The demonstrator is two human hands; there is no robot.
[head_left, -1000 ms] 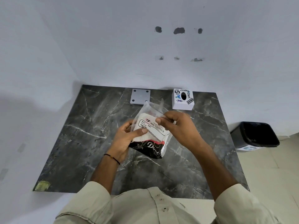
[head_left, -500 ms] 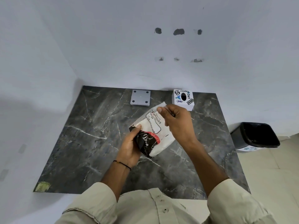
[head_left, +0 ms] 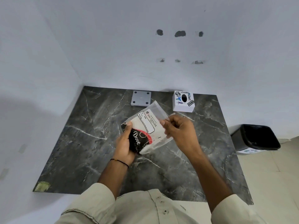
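- Holding a clear plastic tissue packet with white, black and red print (head_left: 145, 131) tilted above the dark grey marble-pattern worktop (head_left: 80, 151), not resting on it.
- Gripping the packet's black lower end with the left hand (head_left: 126, 143), fingers curled round, thumb on the front face.
- Pinching the clear flap at the upper right edge with the right hand (head_left: 179, 131), other fingers curled in.
- Probably working the flap open, judging by that pinch.
- Risk of pulling too hard: could tear the film crooked down the side and spill tissues onto the worktop.
- Risk of losing the pinch: slick film, small hold right at the edge, likely to slide out of the fingertips.
- Risk of twisting or dropping: gripped low only, so a sideways tug at the top could lever the packet out of the left hand.
- Risk of squeezing hard and creasing the tissues inside.
- Risk of knocking the white cube box with stickers and a black oval hole (head_left: 183, 101), near and beyond the right hand, if the flap gives suddenly.
- Less worry about the grey square plate with four holes (head_left: 141, 98) at the back edge.
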